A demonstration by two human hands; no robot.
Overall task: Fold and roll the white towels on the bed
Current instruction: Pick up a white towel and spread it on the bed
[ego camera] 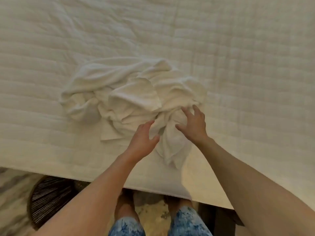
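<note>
Both spread wide, the left hand point(144, 137) and right hand point(192, 123) flank the near tail of the crumpled white towels point(133, 97), mid-frame on the bed point(255, 65). Nothing looks folded yet; next, probably separate one and flatten it.

So the bed point(238, 65) takes up pretty much the whole view, with an off-white quilted cover point(51, 40) stitched in long rows, a bit wrinkled toward its far left. Below the bed's near edge you can see a strip of mottled tan floor point(153, 213). Left of that, just off the bed's edge, sits a dark round ribbed thing point(49, 201), can't tell what. Dark wooden piece point(223, 220) under the bed's right corner. Lighting's warm and dim.
</note>
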